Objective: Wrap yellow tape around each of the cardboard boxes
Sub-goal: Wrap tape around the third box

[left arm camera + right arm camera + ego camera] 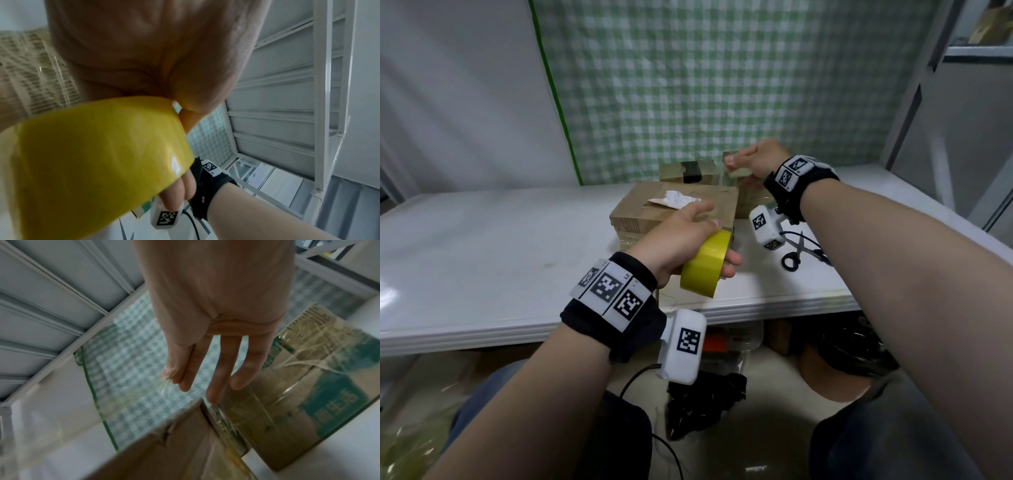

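The left hand [681, 236] grips the tape roll [705, 265] just in front of the big box [671, 209]. The right hand [753, 161], behind that box, seems to pinch the pulled-out tape end. That stretched strip could twist and stick to itself.

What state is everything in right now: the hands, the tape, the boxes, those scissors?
Left hand: gripping the yellow tape roll, held above the table.
Right hand: fingers straight, pinching a pulled-out tape strip by the thumb.
Front box: closed, lying flat, torn label on top.
Rear box: closed, dark tape band.
Scissors: lying on the table, untouched.
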`<state>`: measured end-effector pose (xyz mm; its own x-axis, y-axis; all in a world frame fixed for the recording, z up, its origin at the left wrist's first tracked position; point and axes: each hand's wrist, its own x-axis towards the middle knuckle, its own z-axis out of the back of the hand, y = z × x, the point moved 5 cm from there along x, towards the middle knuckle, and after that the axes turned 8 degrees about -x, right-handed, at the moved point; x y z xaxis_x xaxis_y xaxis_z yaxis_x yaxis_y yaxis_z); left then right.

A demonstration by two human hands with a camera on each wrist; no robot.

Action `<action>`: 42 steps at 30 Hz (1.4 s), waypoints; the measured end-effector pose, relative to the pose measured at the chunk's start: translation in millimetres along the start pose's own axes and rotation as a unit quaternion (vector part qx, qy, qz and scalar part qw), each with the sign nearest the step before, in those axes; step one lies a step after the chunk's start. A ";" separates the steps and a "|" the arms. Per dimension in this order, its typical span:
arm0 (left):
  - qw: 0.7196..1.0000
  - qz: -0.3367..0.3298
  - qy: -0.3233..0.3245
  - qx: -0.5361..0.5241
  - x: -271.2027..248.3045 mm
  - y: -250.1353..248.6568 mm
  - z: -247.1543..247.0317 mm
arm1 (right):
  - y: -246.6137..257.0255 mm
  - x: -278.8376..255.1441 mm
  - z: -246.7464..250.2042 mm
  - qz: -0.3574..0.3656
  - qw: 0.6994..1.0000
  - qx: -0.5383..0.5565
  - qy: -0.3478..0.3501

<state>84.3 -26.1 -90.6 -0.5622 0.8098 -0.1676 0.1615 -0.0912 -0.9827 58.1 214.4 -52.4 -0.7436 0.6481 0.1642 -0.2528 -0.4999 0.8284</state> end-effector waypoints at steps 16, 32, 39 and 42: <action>0.999 0.026 -0.005 0.029 10.6 11.4 -1.0 | -27.3 -1.4 -20.2 -0.054 0.997 -0.050 0.016; 0.997 0.053 0.016 0.048 5.4 12.3 0.5 | -60.8 -32.7 -28.7 -0.150 0.978 -0.070 0.126; 0.997 0.055 0.022 0.049 6.8 17.2 0.9 | -25.3 -52.5 -10.6 -0.008 0.999 -0.019 0.034; 0.997 0.050 0.022 0.055 7.5 19.8 -0.9 | -14.6 -67.5 -27.9 0.057 0.961 -0.193 0.192</action>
<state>84.1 -21.3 -111.2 -0.5116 0.8176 -0.2642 0.1236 -0.2342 -0.9643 94.7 161.9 -90.6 -0.9347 0.3544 -0.0287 -0.3120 -0.7789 0.5440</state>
